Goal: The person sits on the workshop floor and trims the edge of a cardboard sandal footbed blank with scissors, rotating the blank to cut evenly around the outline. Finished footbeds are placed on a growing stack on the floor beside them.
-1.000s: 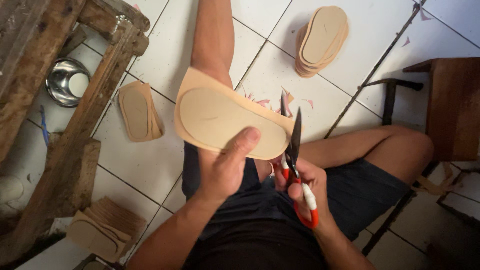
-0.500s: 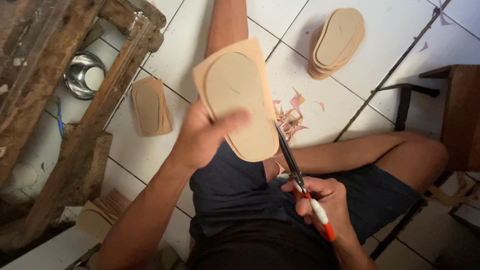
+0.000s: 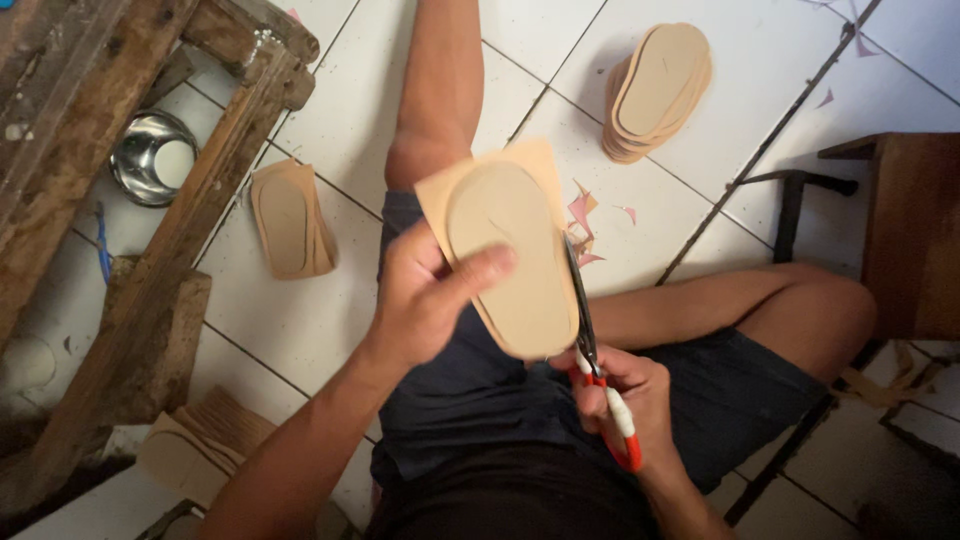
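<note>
Over your lap, your left hand (image 3: 425, 300) pinches the tan insole blank (image 3: 510, 262), thumb pressed flat across its face and fingers behind it. Since the frame half a second earlier the blank has swung further round, so its untrimmed square corner now points up toward your knee and its rounded end sits low, beside the right hand (image 3: 630, 392). That hand is closed through the red handles of the scissors (image 3: 592, 352), whose blades run up along the blank's right edge; whether the blades are parted cannot be told. Pink offcuts (image 3: 583, 222) lie on the white tile floor (image 3: 330, 90) just right of the blank. A stack of trimmed insoles (image 3: 658, 90) sits well apart at upper right, in the same spot as before.
</note>
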